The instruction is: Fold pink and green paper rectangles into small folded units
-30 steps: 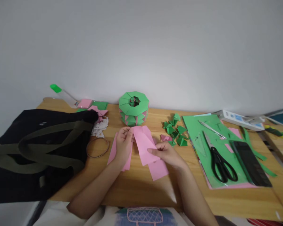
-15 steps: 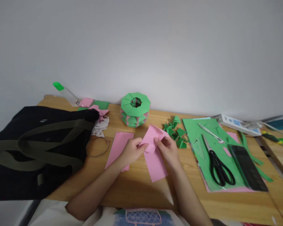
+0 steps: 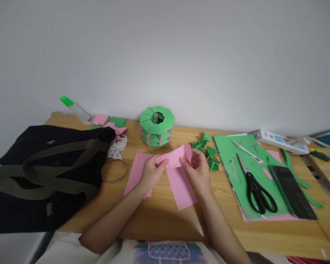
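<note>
Between my two hands a sheet of pink paper (image 3: 173, 158) is held up above the table, bent or folded along its length. My left hand (image 3: 154, 170) pinches its left end, thumb in front. At the right end my right hand (image 3: 196, 167) grips it, thumb on the near face and fingers behind. Below the held sheet another pink strip (image 3: 182, 190) lies on the wood. A stack of pink strips (image 3: 136, 174) rests left of it, partly hidden by my left forearm. Folded green paper pieces (image 3: 209, 150) lie just beyond my right hand.
A round green-and-pink folded paper model (image 3: 157, 126) stands by the wall. Left are a black bag (image 3: 57, 161), a ring-shaped band (image 3: 114, 171) and white scraps (image 3: 117, 148). Right, green sheets (image 3: 228, 146) carry scissors (image 3: 257, 190), a pen (image 3: 247, 151) and a phone (image 3: 291, 190); a power strip (image 3: 280, 141) lies behind.
The held pink paper has turned from an angled, pointed shape to a long, level strip. My right hand has rolled so its fingers show behind the paper. The view has shifted slightly.
</note>
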Available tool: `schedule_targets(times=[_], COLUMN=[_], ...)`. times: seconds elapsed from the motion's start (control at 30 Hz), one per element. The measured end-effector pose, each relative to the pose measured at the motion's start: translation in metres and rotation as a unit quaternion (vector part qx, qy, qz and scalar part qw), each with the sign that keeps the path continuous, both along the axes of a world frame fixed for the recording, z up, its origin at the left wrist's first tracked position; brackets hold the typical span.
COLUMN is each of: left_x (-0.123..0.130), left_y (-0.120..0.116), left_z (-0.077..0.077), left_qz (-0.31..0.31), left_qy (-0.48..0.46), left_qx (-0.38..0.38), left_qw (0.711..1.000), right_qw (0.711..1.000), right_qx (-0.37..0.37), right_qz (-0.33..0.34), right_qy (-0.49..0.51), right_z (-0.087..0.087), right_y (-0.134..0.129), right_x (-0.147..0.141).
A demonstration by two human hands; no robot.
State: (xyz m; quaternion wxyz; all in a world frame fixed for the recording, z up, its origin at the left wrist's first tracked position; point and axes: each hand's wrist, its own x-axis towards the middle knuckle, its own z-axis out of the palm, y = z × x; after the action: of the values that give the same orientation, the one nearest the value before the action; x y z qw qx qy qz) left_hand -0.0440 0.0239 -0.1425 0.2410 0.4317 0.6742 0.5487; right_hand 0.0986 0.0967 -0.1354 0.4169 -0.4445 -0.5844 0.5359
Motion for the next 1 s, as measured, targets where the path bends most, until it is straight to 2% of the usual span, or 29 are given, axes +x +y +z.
schedule_targets(times=[0.03, 0.07, 0.13, 0.17, 0.2, 0.23, 0.3, 0.43, 0.57, 0.83, 1.0], left_x=[0.0, -0.001, -0.002, -0.002, -0.003, -0.003, -0.004, -0.005, -0.004, -0.001, 0.001], left_y=[-0.001, -0.002, -0.005, -0.006, -0.007, -0.007, -0.008, -0.011, -0.013, -0.012, -0.011], left_z=[0.0, 0.001, 0.001, 0.001, 0.001, 0.0, -0.001, -0.002, 0.002, 0.006, 0.005], left_qz=[0.006, 0.008, 0.002, -0.003, -0.007, -0.008, -0.006, -0.003, -0.002, -0.011, -0.015], left_qy=[0.03, 0.061, 0.127, 0.159, 0.188, 0.216, 0.265, 0.336, 0.375, 0.407, 0.406], left_qx=[0.008, 0.017, 0.042, 0.055, 0.069, 0.084, 0.114, 0.167, 0.188, 0.202, 0.209], left_qw=[1.0, 0.998, 0.991, 0.986, 0.98, 0.973, 0.957, 0.927, 0.908, 0.891, 0.89], right_qw=[0.996, 0.979, 0.905, 0.865, 0.838, 0.823, 0.816, 0.825, 0.837, 0.845, 0.844], right_qx=[0.08, 0.181, 0.385, 0.457, 0.498, 0.52, 0.536, 0.539, 0.528, 0.519, 0.522], right_qz=[-0.034, -0.059, -0.066, -0.052, -0.033, -0.017, 0.004, 0.017, 0.026, 0.017, 0.005], right_qy=[-0.031, -0.073, -0.167, -0.202, -0.221, -0.229, -0.217, -0.167, -0.141, -0.128, -0.123], right_z=[0.002, 0.005, 0.01, 0.012, 0.014, 0.015, 0.015, 0.013, 0.011, 0.01, 0.01], right_y=[0.0, -0.001, -0.004, -0.006, -0.008, -0.01, -0.014, -0.017, -0.018, -0.023, -0.024], right_x=[0.001, 0.003, 0.004, 0.004, 0.004, 0.003, 0.001, -0.001, -0.002, -0.005, -0.006])
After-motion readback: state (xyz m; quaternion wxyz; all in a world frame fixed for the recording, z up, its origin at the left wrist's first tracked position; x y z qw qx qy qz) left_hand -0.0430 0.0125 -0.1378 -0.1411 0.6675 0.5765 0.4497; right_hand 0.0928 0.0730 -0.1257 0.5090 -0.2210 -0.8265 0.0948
